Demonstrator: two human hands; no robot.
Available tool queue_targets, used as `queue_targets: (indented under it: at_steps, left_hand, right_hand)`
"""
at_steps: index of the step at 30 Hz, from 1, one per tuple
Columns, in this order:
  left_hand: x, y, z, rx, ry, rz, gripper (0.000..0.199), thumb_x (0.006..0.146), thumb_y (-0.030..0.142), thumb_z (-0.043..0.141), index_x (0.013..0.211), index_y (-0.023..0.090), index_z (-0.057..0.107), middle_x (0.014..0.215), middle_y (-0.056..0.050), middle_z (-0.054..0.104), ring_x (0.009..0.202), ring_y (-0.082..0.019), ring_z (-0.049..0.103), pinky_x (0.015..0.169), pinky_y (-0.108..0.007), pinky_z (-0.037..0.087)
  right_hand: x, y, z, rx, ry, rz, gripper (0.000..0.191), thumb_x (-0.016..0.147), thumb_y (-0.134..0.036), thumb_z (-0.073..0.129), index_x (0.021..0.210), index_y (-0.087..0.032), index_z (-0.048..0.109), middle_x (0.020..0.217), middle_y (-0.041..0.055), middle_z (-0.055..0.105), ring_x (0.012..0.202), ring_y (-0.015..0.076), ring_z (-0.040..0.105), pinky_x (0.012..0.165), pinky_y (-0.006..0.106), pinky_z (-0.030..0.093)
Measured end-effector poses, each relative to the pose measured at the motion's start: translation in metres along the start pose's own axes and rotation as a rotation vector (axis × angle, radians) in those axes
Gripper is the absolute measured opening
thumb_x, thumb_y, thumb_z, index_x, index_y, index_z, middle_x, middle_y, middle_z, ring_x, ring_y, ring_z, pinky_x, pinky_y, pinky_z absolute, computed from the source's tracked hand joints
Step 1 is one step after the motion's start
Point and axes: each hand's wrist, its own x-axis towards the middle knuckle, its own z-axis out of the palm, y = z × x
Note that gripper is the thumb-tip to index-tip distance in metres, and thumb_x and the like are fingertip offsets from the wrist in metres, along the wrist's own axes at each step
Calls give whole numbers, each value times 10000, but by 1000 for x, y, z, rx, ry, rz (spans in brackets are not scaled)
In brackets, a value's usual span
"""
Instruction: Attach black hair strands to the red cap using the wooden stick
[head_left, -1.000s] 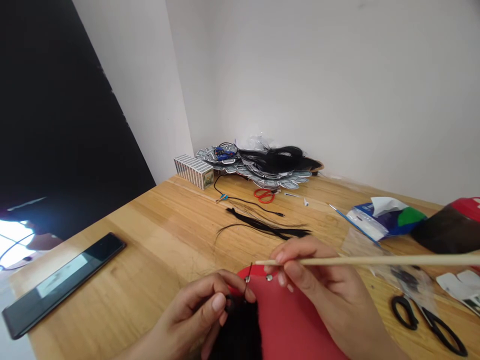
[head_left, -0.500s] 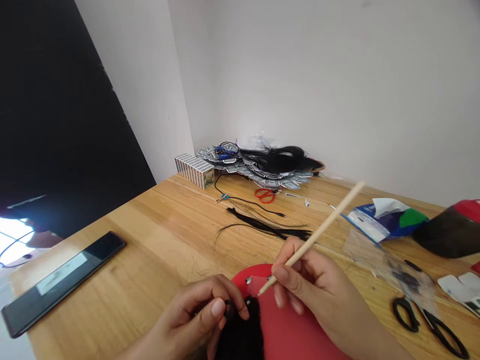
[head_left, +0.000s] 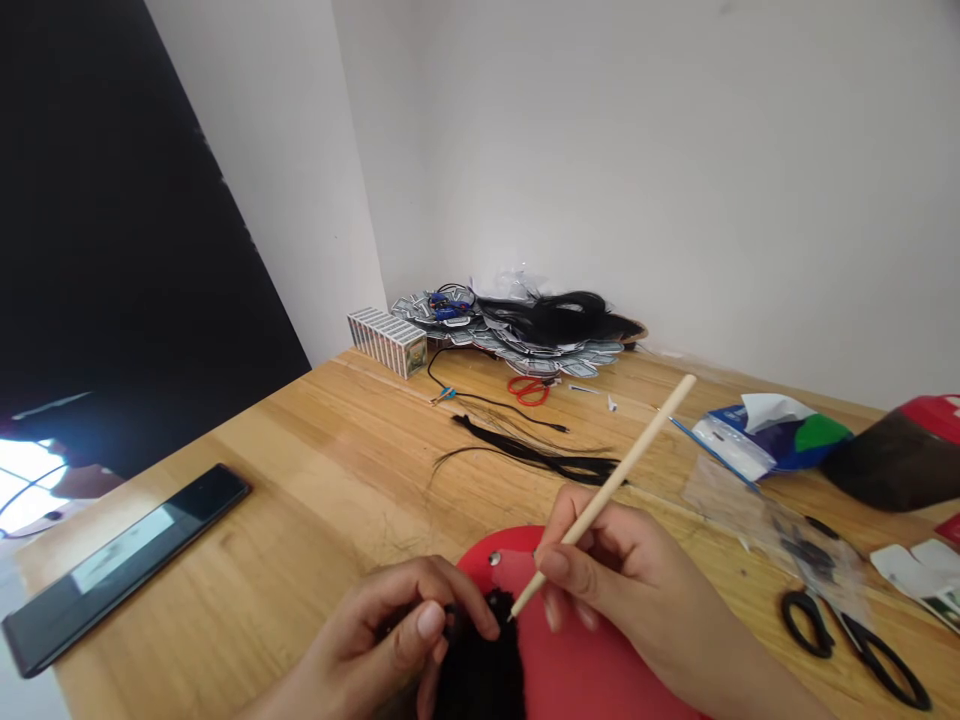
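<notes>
Black hair (head_left: 481, 685) lies under the left fingers (head_left: 471, 598), seemingly pinched there; right fingers (head_left: 564, 566) clamp a wooden stick (head_left: 628, 468).

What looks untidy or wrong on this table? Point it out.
Nothing looks spilled or broken, but it is untidy. Loose black hair straggles over the table, small white scraps lie beyond it, and the black scissors seem partly covered by crumpled clear plastic.
</notes>
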Motion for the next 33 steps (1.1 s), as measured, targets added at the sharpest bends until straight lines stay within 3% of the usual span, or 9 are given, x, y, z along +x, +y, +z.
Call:
queue_targets:
  at_steps: [7,11,14,19,21,23,26,30,33]
  left_hand:
    - [-3,-1,-2,-1,-44,15,361,971,493,571,830,168,641,965,-57,688,529,-50,568,503,-137,458]
    - [-2,4,-2,260,-84,182,336,1016,470,482,864,208,627,968,-53,677,664,-105,604,614,-178,509]
    - [1,10,-2,474,-95,335,307,1039,431,452,880,222,611,894,-41,679,802,-138,628,756,-199,497]
    - [0,10,-2,482,-129,311,377,1041,457,428,803,200,567,784,-26,630,718,-122,578,695,-189,461]
    - [-3,5,-4,442,-59,299,379,1039,461,432,800,202,572,763,-19,604,693,-120,548,677,-193,453]
    - [-6,-1,-8,375,116,327,340,1053,412,421,828,215,583,778,-5,572,635,-106,491,623,-183,436]
    - [-8,-5,-13,396,305,399,292,1055,315,436,837,225,607,845,-18,559,691,-118,505,582,-165,429]
    - [-8,2,-12,643,240,441,233,1031,301,489,872,249,651,872,-55,654,1127,-217,559,835,-220,494]
    - [-5,5,-8,712,98,491,184,1031,266,469,960,257,640,1125,-65,712,1176,-225,614,891,-241,514]
  right_hand:
    - [0,-2,-4,-61,-110,8,524,891,-667,616,686,-188,552,613,-30,539,572,116,458,545,236,319]
    - [0,0,-4,-6,-115,34,509,906,-632,622,672,-187,543,580,-40,491,523,102,414,503,224,300]
    - [0,5,-6,163,-37,-13,500,903,-570,666,615,-184,533,510,-51,466,444,80,337,445,221,252]
    - [3,9,-9,289,148,-116,561,901,-611,628,557,-205,449,435,-85,378,395,70,259,421,215,242]
    - [2,10,-6,249,162,-110,458,917,-556,657,654,-192,564,498,-51,525,409,73,360,423,204,273]
    - [1,9,-2,156,133,-133,355,948,-491,654,763,-188,636,612,-10,651,455,82,468,462,202,345]
    - [-2,6,2,-39,98,-186,277,997,-411,591,820,-209,663,686,-12,671,550,104,552,560,215,429]
    - [-3,4,3,-294,121,-161,139,935,-265,612,809,-228,661,703,-24,613,639,137,556,586,227,431]
    - [-1,8,3,-319,113,-162,84,886,-201,585,817,-234,620,746,-15,621,666,155,566,585,238,440]
